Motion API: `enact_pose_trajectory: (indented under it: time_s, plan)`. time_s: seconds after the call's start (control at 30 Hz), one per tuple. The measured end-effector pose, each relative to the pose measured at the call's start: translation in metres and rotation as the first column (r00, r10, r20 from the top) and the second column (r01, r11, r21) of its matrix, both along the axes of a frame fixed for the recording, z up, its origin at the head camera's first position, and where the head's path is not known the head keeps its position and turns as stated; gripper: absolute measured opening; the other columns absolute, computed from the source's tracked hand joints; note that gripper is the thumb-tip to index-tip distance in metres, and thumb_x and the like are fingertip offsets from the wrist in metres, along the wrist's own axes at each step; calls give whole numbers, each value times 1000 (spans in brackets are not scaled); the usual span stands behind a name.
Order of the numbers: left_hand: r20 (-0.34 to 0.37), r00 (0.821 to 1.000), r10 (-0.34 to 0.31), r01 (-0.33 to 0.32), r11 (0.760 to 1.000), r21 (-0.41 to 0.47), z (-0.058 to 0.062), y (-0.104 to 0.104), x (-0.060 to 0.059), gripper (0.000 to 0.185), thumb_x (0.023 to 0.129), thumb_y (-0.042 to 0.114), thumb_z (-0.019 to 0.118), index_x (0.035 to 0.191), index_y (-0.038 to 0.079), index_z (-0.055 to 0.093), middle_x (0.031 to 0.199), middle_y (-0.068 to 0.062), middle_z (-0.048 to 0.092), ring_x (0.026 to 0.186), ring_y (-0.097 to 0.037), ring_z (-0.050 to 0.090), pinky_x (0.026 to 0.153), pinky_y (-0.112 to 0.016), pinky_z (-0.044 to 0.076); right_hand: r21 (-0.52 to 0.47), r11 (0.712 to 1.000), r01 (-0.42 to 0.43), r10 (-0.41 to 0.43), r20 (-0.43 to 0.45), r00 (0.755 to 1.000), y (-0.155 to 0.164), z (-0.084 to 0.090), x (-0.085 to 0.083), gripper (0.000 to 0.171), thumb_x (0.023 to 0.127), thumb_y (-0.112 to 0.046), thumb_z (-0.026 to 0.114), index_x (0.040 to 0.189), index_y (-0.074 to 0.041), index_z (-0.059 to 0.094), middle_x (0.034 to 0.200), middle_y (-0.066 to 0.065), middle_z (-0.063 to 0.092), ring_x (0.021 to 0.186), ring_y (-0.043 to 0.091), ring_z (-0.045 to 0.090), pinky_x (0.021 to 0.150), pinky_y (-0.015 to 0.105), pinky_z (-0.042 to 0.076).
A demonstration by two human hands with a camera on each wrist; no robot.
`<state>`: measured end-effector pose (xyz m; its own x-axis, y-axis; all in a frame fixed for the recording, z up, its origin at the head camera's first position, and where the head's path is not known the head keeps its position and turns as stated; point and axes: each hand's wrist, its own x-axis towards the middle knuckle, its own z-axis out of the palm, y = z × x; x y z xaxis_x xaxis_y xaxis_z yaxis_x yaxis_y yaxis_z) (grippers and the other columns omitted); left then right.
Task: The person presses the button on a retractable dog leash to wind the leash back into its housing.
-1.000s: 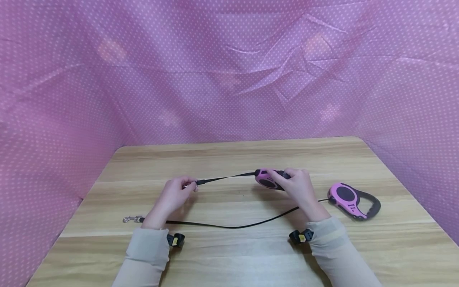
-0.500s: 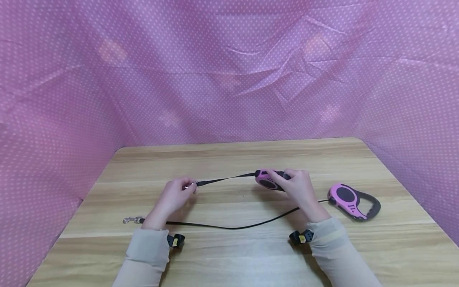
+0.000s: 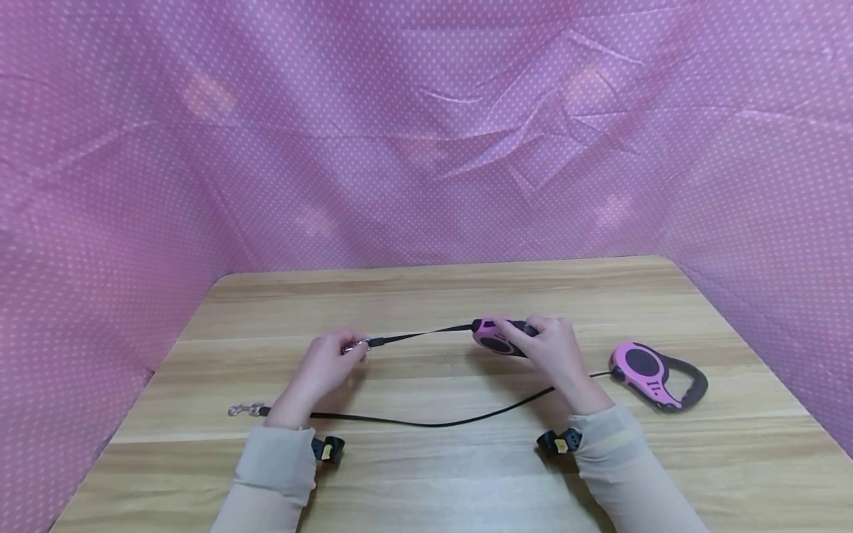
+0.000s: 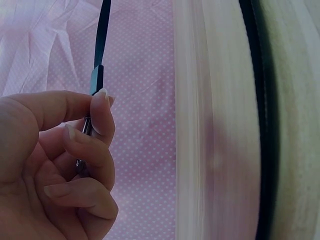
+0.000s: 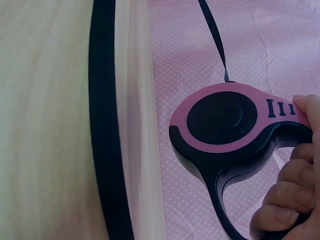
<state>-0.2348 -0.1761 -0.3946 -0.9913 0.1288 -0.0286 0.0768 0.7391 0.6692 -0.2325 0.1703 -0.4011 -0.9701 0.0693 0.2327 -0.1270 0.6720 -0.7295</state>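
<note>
My right hand (image 3: 553, 354) grips the handle of a pink and black retractable leash (image 3: 494, 337), held just above the wooden table (image 3: 426, 474). In the right wrist view the leash body (image 5: 225, 120) shows, with my fingers (image 5: 287, 207) curled through the black handle. Its black strap (image 3: 420, 334) runs left to my left hand (image 3: 326, 363), which pinches the metal clip end (image 3: 356, 346). In the left wrist view, thumb and fingers (image 4: 100, 120) pinch the clip just below the strap (image 4: 102, 35).
A second pink and black leash (image 3: 656, 374) lies on the table to the right. Its black cord (image 3: 433, 420) trails left under my arms to a metal clip (image 3: 243, 409). Pink dotted cloth (image 3: 426, 133) walls in the table on three sides.
Both hands and the held leash have dipped very slightly; otherwise nothing has visibly changed.
</note>
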Motion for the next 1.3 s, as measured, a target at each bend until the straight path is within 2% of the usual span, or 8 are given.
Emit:
enact_pose_trajectory:
  time_s: [0.3, 0.67, 0.83, 1.13, 1.3]
  plan:
    - [-16, 1000, -6, 5, 1000, -12, 2, 2, 0, 28, 100, 22, 53, 116, 5, 69, 94, -5, 72, 83, -15, 62, 82, -38, 51, 0, 1000, -20, 20, -29, 999, 0, -1, -3, 58, 88, -52, 69, 55, -10, 47, 53, -3, 45, 51, 13, 41, 46, 23, 33]
    - [30, 999, -14, 14, 1000, 1, 3, 4, 0, 27, 101, 24, 52, 114, 6, 68, 92, -10, 69, 71, -16, 55, 66, -29, 45, 4, 1000, -27, 27, -61, 998, 0, -3, -4, 57, 88, -47, 71, 54, -11, 45, 52, -4, 44, 50, 12, 39, 45, 22, 31]
    - [30, 999, -29, 30, 999, -23, 3, 5, -1, 32, 100, 25, 52, 120, 5, 66, 91, -10, 68, 70, -16, 53, 66, -29, 44, -3, 1000, -25, 25, -51, 998, 1, -3, -4, 57, 89, -48, 70, 54, -11, 44, 52, -4, 42, 49, 11, 37, 44, 22, 30]
    - [28, 999, -45, 47, 997, -55, 1, 7, 0, 30, 101, 27, 51, 116, 8, 68, 85, -5, 68, 72, -15, 56, 70, -31, 45, -6, 1000, -27, 27, 0, 1000, 0, -2, -2, 59, 88, -55, 67, 55, -10, 46, 55, -2, 47, 52, 13, 41, 46, 22, 32]
    - [29, 998, -51, 52, 997, -62, 0, 7, 2, 29, 101, 28, 51, 115, 9, 69, 84, 0, 69, 76, -14, 59, 74, -32, 47, -2, 1000, -28, 28, -8, 1000, 0, -4, -2, 59, 88, -53, 69, 54, -10, 47, 54, -3, 48, 52, 12, 40, 46, 22, 32]
